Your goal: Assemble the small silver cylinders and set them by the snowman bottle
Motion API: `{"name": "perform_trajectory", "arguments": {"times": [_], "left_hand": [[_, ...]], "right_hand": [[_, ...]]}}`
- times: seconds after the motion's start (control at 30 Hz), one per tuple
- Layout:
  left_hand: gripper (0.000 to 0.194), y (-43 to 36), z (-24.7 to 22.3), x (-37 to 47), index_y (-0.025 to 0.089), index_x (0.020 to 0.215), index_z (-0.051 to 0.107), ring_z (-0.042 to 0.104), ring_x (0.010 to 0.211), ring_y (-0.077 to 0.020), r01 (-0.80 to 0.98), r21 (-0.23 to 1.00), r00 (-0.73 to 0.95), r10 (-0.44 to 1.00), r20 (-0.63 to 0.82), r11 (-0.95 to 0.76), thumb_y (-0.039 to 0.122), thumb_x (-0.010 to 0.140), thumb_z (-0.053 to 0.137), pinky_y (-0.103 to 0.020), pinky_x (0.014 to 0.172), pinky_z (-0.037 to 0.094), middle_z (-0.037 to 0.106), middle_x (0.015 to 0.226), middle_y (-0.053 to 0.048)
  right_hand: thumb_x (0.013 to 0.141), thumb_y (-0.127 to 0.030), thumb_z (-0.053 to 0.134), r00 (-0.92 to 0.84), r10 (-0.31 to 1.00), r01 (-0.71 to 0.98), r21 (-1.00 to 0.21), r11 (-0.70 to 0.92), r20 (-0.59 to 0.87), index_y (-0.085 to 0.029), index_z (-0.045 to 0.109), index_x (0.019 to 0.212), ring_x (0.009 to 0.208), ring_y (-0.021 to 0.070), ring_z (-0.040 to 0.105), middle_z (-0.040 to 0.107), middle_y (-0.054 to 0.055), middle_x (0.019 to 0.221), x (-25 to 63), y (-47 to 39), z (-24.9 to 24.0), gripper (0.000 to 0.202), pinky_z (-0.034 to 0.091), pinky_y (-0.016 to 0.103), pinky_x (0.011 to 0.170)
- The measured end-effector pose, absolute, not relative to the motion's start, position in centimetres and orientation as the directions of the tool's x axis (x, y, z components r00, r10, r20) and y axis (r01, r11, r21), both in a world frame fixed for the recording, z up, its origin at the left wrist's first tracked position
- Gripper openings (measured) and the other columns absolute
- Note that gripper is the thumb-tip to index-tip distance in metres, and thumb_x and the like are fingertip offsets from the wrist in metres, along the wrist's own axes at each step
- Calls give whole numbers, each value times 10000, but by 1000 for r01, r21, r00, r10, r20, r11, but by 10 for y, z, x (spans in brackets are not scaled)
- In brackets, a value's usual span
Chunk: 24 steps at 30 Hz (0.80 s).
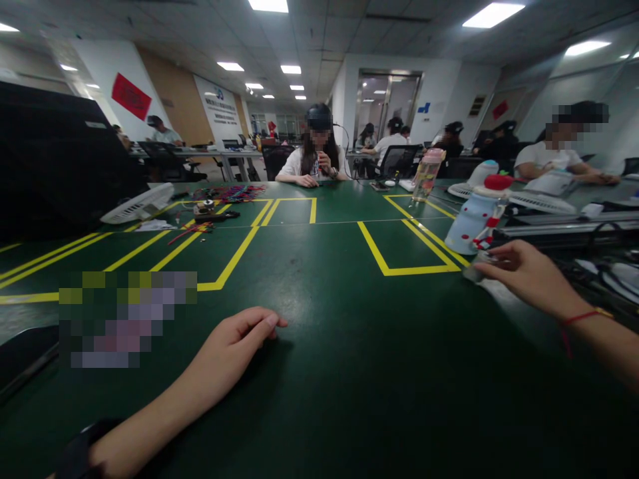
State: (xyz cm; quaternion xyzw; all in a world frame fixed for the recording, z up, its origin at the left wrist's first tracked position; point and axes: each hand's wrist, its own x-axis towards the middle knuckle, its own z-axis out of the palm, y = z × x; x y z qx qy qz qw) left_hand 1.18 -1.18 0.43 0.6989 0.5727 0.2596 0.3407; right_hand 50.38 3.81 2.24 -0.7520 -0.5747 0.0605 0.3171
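My left hand [248, 336] rests on the green table [309, 392], its fingers loosely curled with the thumb against them. Nothing shows in its grasp. Over at the right, my right hand [532, 276] pinches a small greyish, partly see-through item [476, 267] between thumb and fingers. Its exact kind is hard to make out, and the fingers hide part of it. Just beyond that hand stands a light-blue bottle [466, 223] with red dots and a red top, close to the item.
Yellow tape [419, 271] marks boxes on the tabletop. Wires [239, 193], a small motor-like part [204, 209] and a white fan [142, 203] lie at the far left. A clear bottle [428, 176] stands far right. Across the table sits a person [319, 156].
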Motion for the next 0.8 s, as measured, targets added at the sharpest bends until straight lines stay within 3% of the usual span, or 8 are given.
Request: {"name": "perform_trajectory", "arguments": {"times": [0.07,0.17,0.27,0.4,0.5,0.63,0.8], "left_hand": [[389,-12,7,16,230,960,703,578,716,-197,639,763,186,982,-31,-96,506,904,434,-290,657,436,655,794,-9],[351,-11,14,29,234,941,704,605,805,-218,663,735,177,984,29,-141,482,906,459,-314,723,442,680,854,-17],[287,-14,20,46,244,916,701,605,894,-214,646,714,252,958,135,-270,413,922,469,-315,787,440,684,924,-14],[222,-22,28,65,248,935,680,591,883,-187,582,696,379,898,226,-421,311,936,467,-298,780,448,660,923,-12],[196,-27,32,76,256,1001,669,580,890,-176,530,696,464,853,240,-484,256,923,489,-298,783,454,637,952,-17],[149,-23,37,88,248,953,684,571,865,-171,529,706,468,855,221,-472,232,885,553,-296,756,452,619,941,-17],[123,-14,43,84,248,859,711,567,815,-167,511,760,401,894,202,-401,274,863,590,-281,695,440,605,880,-5]], "right_hand": [[713,-470,688,173,937,779,-624,58,303,-183,528,1036,905,216,635,648,111,1042,454,26,22,461,514,344,797],[784,-397,644,-240,898,631,-644,433,369,-209,532,1059,941,166,616,625,69,1065,368,2,21,351,511,312,832],[817,-311,609,-485,806,512,-636,577,340,-215,545,1039,924,128,595,620,35,1055,304,-16,17,250,491,287,833],[806,-274,613,-527,799,483,-670,563,291,-214,538,1021,890,115,577,617,11,996,278,-23,9,236,476,284,810],[761,-290,672,-471,844,466,-740,486,258,-217,472,1104,903,107,582,610,6,1023,280,-22,0,403,480,275,807],[719,-299,720,-442,868,406,-812,420,228,-216,401,1145,939,98,594,616,7,1047,282,-21,-8,539,480,255,820],[721,-253,699,-443,869,423,-804,417,218,-244,383,1223,911,93,593,609,-4,1055,283,-21,-9,594,476,246,796]]}}
